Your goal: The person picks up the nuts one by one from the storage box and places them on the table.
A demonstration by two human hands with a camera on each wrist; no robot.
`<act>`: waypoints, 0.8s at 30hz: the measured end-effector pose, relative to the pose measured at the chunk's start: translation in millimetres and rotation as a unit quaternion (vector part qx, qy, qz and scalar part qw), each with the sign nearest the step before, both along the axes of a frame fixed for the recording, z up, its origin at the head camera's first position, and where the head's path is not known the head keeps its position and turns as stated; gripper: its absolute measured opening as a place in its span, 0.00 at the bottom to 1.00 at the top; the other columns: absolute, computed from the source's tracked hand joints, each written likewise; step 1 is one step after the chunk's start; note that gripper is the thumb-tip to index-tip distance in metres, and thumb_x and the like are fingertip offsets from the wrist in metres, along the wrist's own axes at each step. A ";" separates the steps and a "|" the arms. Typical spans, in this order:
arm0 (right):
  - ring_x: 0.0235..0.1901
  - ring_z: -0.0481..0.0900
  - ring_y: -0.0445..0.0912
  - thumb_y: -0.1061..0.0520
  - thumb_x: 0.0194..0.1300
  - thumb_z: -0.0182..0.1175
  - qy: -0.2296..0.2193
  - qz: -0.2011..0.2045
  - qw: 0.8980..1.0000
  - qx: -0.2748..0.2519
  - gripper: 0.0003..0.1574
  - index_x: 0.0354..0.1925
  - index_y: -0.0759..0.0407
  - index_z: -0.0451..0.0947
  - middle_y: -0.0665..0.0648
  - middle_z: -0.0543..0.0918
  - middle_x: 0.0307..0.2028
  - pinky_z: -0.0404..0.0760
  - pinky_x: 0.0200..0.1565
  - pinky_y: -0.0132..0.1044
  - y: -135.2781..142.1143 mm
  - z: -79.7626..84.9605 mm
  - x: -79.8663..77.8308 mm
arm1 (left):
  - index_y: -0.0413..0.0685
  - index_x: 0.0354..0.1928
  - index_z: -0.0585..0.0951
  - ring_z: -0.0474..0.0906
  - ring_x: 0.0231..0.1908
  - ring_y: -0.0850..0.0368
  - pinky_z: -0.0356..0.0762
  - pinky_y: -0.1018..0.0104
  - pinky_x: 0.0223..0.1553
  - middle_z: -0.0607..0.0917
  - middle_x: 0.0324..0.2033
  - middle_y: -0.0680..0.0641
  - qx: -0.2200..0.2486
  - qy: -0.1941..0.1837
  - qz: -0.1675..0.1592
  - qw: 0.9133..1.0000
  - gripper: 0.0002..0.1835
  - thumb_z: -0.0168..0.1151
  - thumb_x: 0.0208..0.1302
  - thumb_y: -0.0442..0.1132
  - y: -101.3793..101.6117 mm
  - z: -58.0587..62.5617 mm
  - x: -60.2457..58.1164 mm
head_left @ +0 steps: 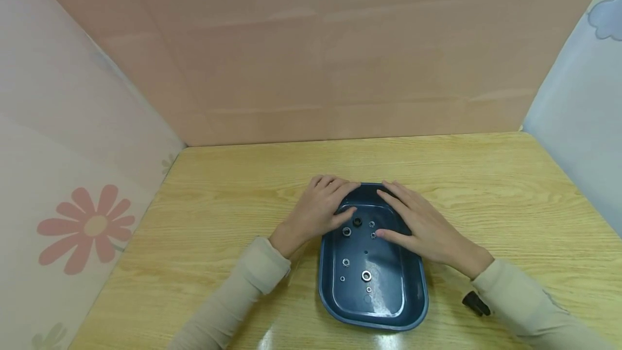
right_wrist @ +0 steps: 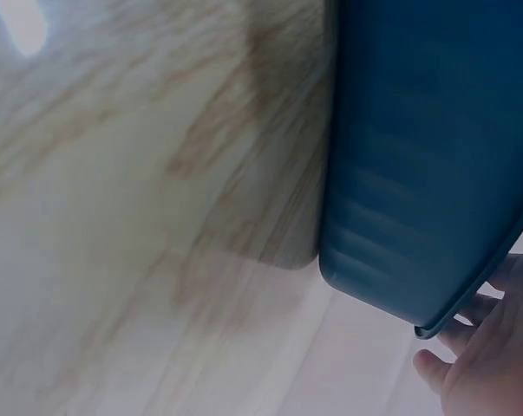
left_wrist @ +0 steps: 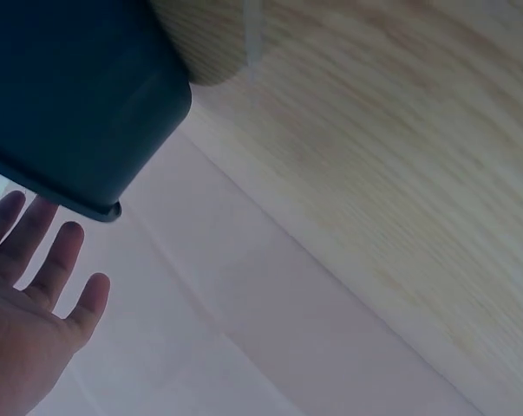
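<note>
A dark blue plastic tray (head_left: 389, 263) stands on the table, with several small metal nuts of different sizes scattered on its floor. Among them are a larger silver nut (head_left: 366, 275) near the front and a black nut (head_left: 357, 222) towards the far end. My left hand (head_left: 318, 207) is at the far left corner, its fingers relaxed and spread by the rim. Over the far right part lies my right hand (head_left: 423, 226), thumb reaching inside above a small nut (head_left: 373, 235). Neither hand holds a nut. Both wrist views show the tray's outer wall (right_wrist: 417, 173) beside loosely extended fingers.
On the wooden table (head_left: 233, 193), a small black object (head_left: 476, 303) lies right of the tray, partly behind the right sleeve. A plain pinkish-brown panel (head_left: 340, 69) rises along the table's back edge. Pale patterned panels border the left and right sides.
</note>
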State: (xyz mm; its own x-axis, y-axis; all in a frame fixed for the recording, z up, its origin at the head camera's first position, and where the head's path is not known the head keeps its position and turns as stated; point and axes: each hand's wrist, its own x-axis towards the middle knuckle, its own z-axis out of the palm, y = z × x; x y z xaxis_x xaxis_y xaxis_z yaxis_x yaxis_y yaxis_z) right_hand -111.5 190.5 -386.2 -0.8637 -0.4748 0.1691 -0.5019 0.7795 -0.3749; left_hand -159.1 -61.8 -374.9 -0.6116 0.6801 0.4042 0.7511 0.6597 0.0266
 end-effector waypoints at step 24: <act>0.74 0.56 0.63 0.37 0.66 0.61 -0.006 -0.009 1.000 -0.011 0.51 0.74 0.62 0.57 0.65 0.56 0.76 0.60 0.69 0.66 -0.9 -7.7 7.5 | 0.55 0.62 0.79 0.76 0.54 0.56 0.71 0.57 0.61 0.85 0.53 0.55 -0.029 -0.071 -0.012 0.997 0.24 0.64 0.67 0.51 11.3 -8.7 6.7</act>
